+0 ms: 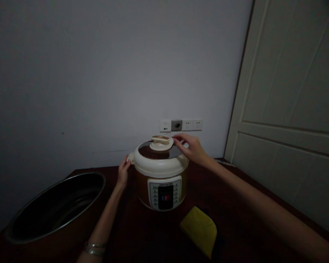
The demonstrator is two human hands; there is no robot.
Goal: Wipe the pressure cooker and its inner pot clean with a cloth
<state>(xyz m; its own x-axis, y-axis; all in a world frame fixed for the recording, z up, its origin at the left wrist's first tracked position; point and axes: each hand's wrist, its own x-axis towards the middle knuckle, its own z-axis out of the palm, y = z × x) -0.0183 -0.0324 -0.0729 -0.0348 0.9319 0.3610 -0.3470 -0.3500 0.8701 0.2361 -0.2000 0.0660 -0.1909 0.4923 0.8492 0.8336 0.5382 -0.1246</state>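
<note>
An electric pressure cooker [161, 171] with a cream rim, golden body and dark front panel stands on the dark red table, its lid on. At its left side handle [131, 158] is my left hand [123, 171], fingers and thumb closed around it. My right hand [190, 146] reaches over the lid's brown top [146, 151]. Its thumb and fingertips pinch a small pale part at the right end of the raised lid handle [160, 140]; the fingertips partly cover that part.
A large dark pot [63, 204] with a metal rim is at the left. In front of the cooker lies a folded yellow cloth [200, 228]. Wall sockets [192, 125] are behind it, and a pale panelled door [287, 146] rises at the right.
</note>
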